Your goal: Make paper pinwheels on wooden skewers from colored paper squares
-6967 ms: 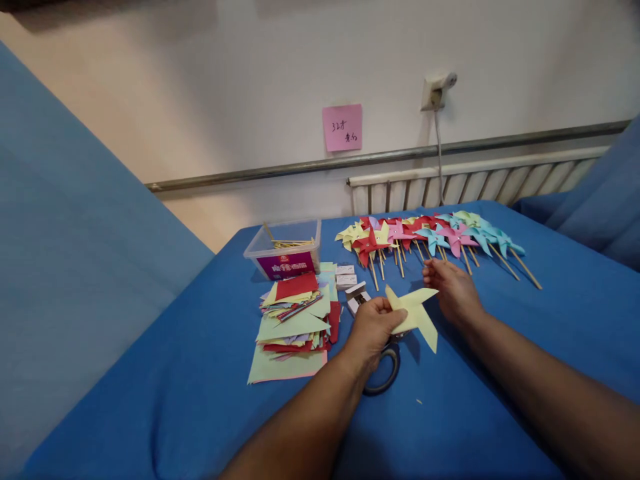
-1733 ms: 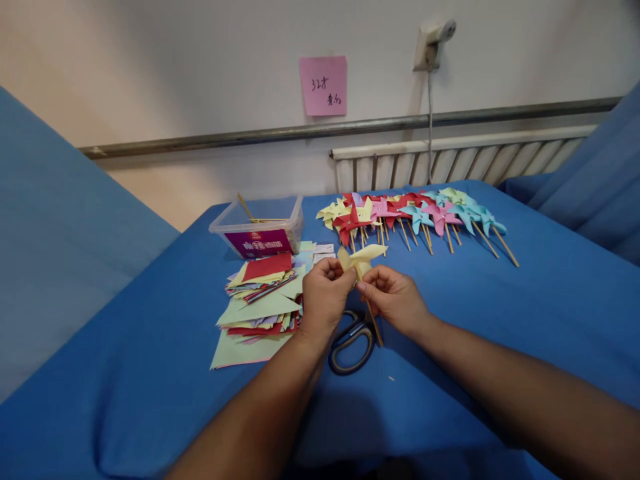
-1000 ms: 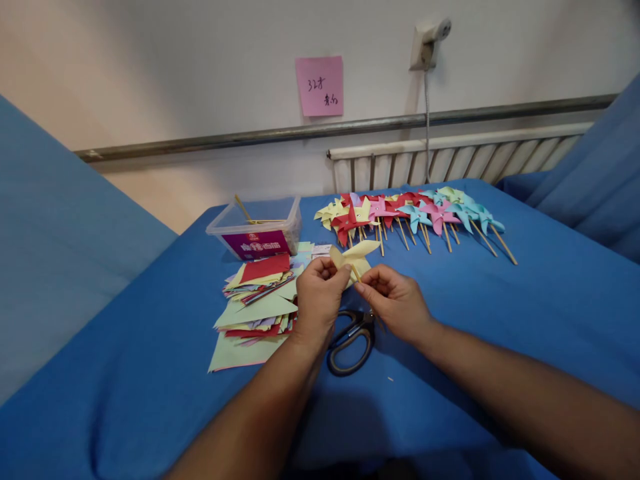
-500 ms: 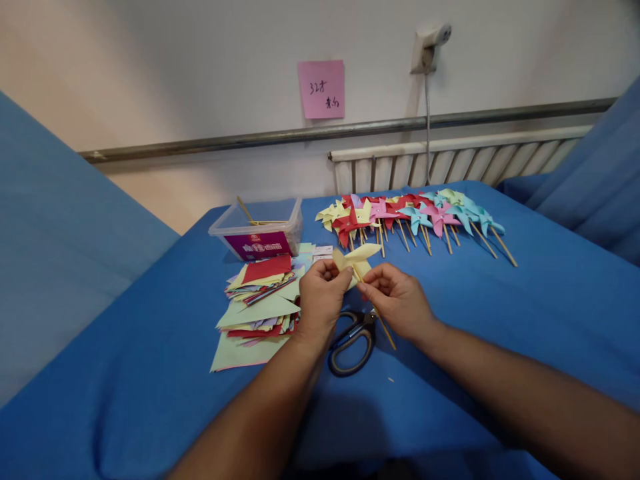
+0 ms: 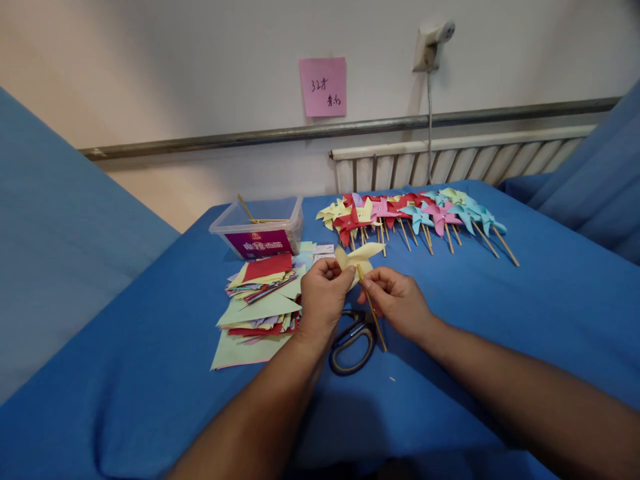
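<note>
Between my hands is a pale yellow paper pinwheel (image 5: 367, 253), its back turned toward me. My left hand (image 5: 326, 293) pinches the paper blades near the centre, the thumb in front. A thin wooden stick (image 5: 376, 320) slants down from the pinwheel's middle, and my right hand (image 5: 397, 300) grips it near its upper end between thumb and fingers. Where the stick meets the paper, I cannot tell if it is fastened. Black-handled scissors (image 5: 353, 353) lie on the blue cloth just below my hands, their blades partly hidden.
Stacked coloured paper pieces (image 5: 260, 310) lie left of my hands. Behind them stands a clear plastic box (image 5: 295, 227) with sticks inside. Several finished pinwheels (image 5: 440, 217) lie in a row at the back right, near a radiator (image 5: 465, 153). Blue cloth (image 5: 150, 347) covers the table.
The stick has swung to a steeper angle, its lower end moving left, and its upper end now shows in front of the paper. My right hand has shifted slightly.
</note>
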Available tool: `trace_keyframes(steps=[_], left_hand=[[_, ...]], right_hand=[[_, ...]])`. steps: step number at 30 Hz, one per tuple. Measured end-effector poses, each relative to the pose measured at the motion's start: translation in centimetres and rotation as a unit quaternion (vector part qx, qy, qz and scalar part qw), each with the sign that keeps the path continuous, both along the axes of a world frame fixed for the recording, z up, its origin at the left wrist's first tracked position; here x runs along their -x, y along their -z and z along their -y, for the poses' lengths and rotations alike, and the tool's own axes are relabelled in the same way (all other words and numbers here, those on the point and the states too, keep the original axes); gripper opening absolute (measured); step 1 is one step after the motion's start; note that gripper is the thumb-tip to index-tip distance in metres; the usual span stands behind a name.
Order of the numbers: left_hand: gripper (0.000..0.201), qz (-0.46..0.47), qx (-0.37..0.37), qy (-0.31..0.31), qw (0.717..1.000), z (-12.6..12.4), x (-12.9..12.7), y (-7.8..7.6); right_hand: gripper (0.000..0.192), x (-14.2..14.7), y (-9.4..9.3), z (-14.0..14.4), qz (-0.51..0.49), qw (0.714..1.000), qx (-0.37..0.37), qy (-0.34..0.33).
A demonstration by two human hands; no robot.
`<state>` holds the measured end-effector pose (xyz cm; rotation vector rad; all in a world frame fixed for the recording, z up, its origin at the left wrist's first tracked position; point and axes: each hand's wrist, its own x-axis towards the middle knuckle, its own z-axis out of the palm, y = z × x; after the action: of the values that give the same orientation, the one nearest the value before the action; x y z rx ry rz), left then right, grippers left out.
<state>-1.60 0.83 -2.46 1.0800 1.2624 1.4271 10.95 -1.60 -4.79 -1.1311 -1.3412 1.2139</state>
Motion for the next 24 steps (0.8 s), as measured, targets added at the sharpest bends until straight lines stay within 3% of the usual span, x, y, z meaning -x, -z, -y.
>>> trace_keyframes(steps=[24], left_hand=[[0.021,-0.017,-0.025,0.002,1.0,0.27,-0.14,-0.06]], right_hand=[[0.025,-0.22,0.02,0.1,-0.016,0.999,-0.008,-0.028]])
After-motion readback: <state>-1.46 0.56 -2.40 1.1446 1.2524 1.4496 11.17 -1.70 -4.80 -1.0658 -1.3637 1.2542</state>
